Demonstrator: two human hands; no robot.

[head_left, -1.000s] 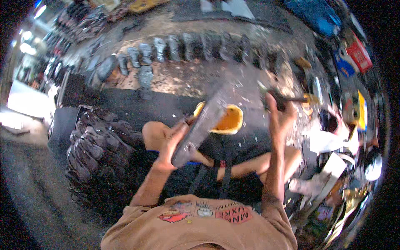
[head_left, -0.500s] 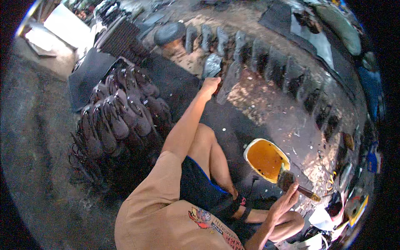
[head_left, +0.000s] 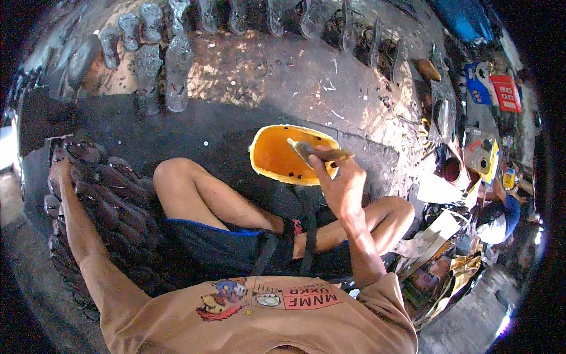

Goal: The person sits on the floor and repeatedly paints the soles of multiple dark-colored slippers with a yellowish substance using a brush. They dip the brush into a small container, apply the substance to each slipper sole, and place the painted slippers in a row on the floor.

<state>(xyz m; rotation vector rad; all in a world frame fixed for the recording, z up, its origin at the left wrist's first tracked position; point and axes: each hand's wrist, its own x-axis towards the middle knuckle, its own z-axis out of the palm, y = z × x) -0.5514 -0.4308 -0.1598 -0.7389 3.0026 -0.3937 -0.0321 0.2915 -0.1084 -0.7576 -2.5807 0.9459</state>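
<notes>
My left hand [head_left: 61, 170] reaches to the far left and touches the upper end of a heap of dark strapped sandals [head_left: 97, 183]. Its fingers are mostly lost against the dark pile. My right hand [head_left: 345, 186] is closed round the handle of a brush [head_left: 303, 150]. The brush's pale-tipped bristles are over an oblong white-rimmed tub [head_left: 254, 154] of amber liquid [head_left: 277, 156] with dark specks in it. Beyond the tub, two dark soles lie side by side: a wet-looking one [head_left: 148, 68] and a duller one [head_left: 178, 76].
A row of dark soles [head_left: 274, 17] runs along the far side. A rounded dark stone-like lump [head_left: 82, 62] lies at its left end. At right are a red box [head_left: 505, 92], a blue package [head_left: 479, 85], papers and scraps. Another person's blue sleeve [head_left: 512, 212] shows there.
My left hand has left the shiny sole in front and gone back to the sandal heap. The right hand has brought the brush over the tub. The view has swung rightward.
</notes>
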